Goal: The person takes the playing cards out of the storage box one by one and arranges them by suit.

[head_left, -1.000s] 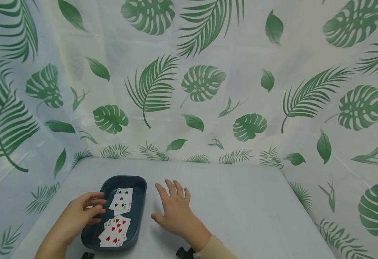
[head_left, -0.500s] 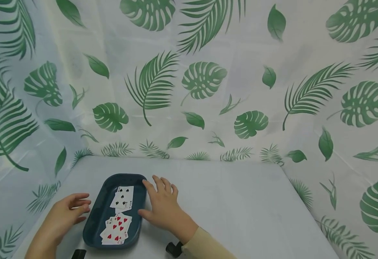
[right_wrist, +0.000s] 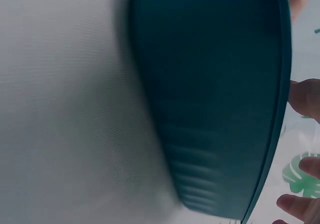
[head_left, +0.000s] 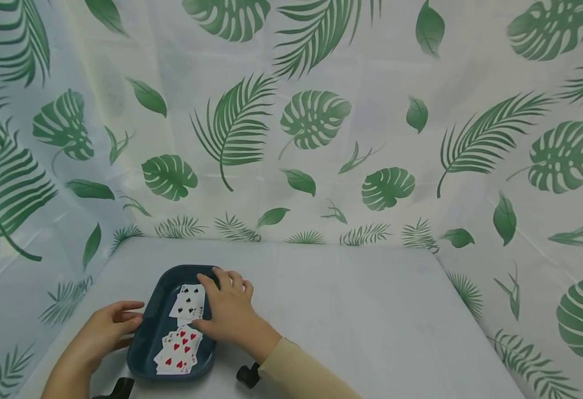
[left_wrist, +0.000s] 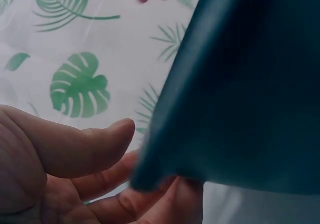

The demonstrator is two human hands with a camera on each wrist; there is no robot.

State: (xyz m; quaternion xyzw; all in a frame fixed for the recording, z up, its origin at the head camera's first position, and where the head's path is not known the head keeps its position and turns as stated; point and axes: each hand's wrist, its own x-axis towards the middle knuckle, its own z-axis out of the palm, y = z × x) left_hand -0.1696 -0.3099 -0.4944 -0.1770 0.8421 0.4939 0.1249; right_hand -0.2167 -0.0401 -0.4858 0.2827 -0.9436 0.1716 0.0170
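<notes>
A dark blue tray [head_left: 163,296] stands on the white surface with two overlapping piles of playing cards inside. The far pile shows a five of spades [head_left: 188,302] on top; the near pile shows a card of hearts [head_left: 179,350]. My left hand [head_left: 99,335] is at the tray's left side; in the left wrist view its fingers [left_wrist: 180,201] reach under the rim, while the thumb stays apart. From the right, my right hand [head_left: 236,313] reaches over the tray's right rim, fingers spread. In the right wrist view its fingertips [right_wrist: 306,97] show beyond the rim.
A white tabletop [head_left: 361,321] extends to the right of the tray. Leaf-printed curtains [head_left: 321,183] enclose the back and both sides. Black devices [head_left: 248,376] sit at both wrists.
My right hand has moved left from beside the tray to over its right rim. My left hand drew back from over the left rim, then came up against the tray's left side.
</notes>
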